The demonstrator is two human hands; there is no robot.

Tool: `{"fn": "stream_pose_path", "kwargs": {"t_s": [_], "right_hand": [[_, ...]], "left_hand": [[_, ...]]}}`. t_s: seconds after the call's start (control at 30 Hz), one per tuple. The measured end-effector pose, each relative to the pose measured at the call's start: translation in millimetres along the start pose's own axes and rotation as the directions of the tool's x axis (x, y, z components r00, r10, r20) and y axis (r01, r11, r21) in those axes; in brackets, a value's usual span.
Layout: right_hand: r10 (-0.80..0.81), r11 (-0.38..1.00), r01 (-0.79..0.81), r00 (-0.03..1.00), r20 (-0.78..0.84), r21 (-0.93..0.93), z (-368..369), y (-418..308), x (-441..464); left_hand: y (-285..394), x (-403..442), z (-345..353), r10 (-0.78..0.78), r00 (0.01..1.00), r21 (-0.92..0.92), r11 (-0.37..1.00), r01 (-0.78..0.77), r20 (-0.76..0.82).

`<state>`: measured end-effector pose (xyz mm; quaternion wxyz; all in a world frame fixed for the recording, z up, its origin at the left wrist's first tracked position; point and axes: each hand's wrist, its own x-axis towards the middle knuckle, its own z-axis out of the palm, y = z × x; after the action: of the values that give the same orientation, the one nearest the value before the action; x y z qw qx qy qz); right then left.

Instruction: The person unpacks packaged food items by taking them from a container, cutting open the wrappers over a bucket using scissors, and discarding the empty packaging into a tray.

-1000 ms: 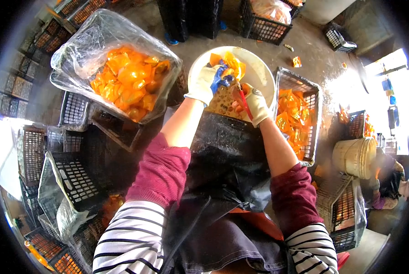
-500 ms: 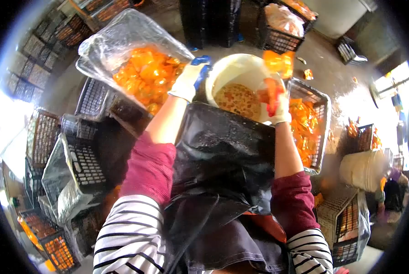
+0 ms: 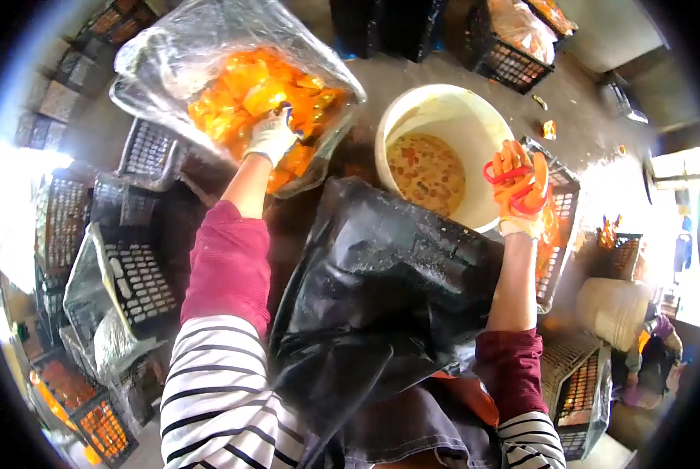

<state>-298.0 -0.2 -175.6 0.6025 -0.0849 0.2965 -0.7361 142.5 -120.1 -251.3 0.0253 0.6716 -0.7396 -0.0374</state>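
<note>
My left hand (image 3: 272, 137), in a white glove with dark blue fingertips, reaches into the heap of shiny orange packets (image 3: 248, 82). Its fingers touch the packets and are partly hidden, so a grip cannot be made out. Clear plastic sheeting lines the crate (image 3: 158, 59) around the heap. My right hand (image 3: 519, 195), in a white and orange glove, is closed on red-handled scissors (image 3: 486, 173), whose blades I cannot make out. It is at the right rim of a white bucket (image 3: 475, 117). Yellowish liquid with small brownish pieces (image 3: 424, 168) lies in the bucket.
Right of the bucket stands a dark crate (image 3: 565, 242) with orange wrappers. A black apron (image 3: 389, 266) spreads before me. Stacked crates (image 3: 139, 273) line the left. A person (image 3: 655, 359) is at far right, near a white tub (image 3: 612, 313). Orange scraps (image 3: 550, 130) lie on the floor.
My left hand has moved left from beside the bucket into the orange packets. My right hand has shifted right, and the orange packet near it is no longer visible there. The view has shifted.
</note>
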Motion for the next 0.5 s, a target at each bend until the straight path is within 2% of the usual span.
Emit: {"fn": "stream_pose_path", "kwargs": {"t_s": [0.03, 0.07, 0.13, 0.17, 0.2, 0.23, 0.27, 0.3, 0.33, 0.37, 0.4, 0.43, 0.5], "right_hand": [[0.032, 0.996, -0.023, 0.994, 0.102, -0.09, -1, 3, 2], [-0.027, 0.993, 0.015, 0.994, -0.101, -0.12, 30, 13, -6], [0.036, 0.999, -0.036, 0.999, -0.019, -0.027, -7, 13, 6], [0.067, 0.997, -0.069, 0.997, 0.042, 0.046, -30, 12, 13], [0.066, 0.994, -0.071, 0.996, 0.064, 0.081, -40, 12, 16], [0.003, 0.987, 0.028, 0.981, 0.191, -0.16, -41, 13, 14], [-0.131, 0.99, 0.134, 0.988, 0.088, -0.036, -16, 17, -3], [-0.095, 0.993, 0.102, 0.99, 0.106, -0.063, -5, 11, -11], [-0.035, 0.995, 0.039, 0.998, 0.043, -0.09, -7, 10, -8], [-0.017, 0.997, 0.0, 0.976, 0.216, 0.079, -19, 11, -5], [0.019, 0.998, -0.007, 0.98, 0.198, -0.062, -36, 16, 4], [-0.017, 0.998, 0.024, 0.995, 0.103, -0.062, -30, 16, -2], [0.009, 0.994, -0.011, 1.0, -0.027, -0.104, -32, 20, -1]], "left_hand": [[4, 8, 0, -0.07, 0.994, 0.072, 0.995, 0.064, 0.085], [17, 13, -11, -0.126, 0.979, 0.146, 0.984, 0.103, 0.16], [-7, 37, 32, -0.091, 0.987, -0.034, 0.995, 0.097, 0.132], [-7, 28, 33, -0.072, 0.996, -0.11, 0.991, 0.077, 0.055], [-11, 29, 32, -0.058, 0.987, 0.077, 0.996, 0.046, 0.15], [-27, 27, 46, 0.04, 0.996, -0.188, 0.981, -0.054, -0.077], [-11, 19, 12, -0.143, 0.977, -0.616, 0.759, 0.212, 0.159], [-106, 75, 114, -0.081, 0.959, -0.753, 0.602, 0.264, 0.271], [-96, 63, 90, -0.151, 0.96, -0.915, 0.298, 0.27, 0.234], [-85, 49, 63, -0.22, 0.956, -0.981, -0.031, 0.193, 0.195], [-60, 26, 24, -0.218, 0.91, -0.874, -0.425, 0.236, 0.352], [-92, 32, 56, -0.296, 0.95, -0.981, -0.189, 0.039, 0.095], [-131, 45, 88, -0.331, 0.919, -0.976, 0.114, -0.186, -0.214]]}}
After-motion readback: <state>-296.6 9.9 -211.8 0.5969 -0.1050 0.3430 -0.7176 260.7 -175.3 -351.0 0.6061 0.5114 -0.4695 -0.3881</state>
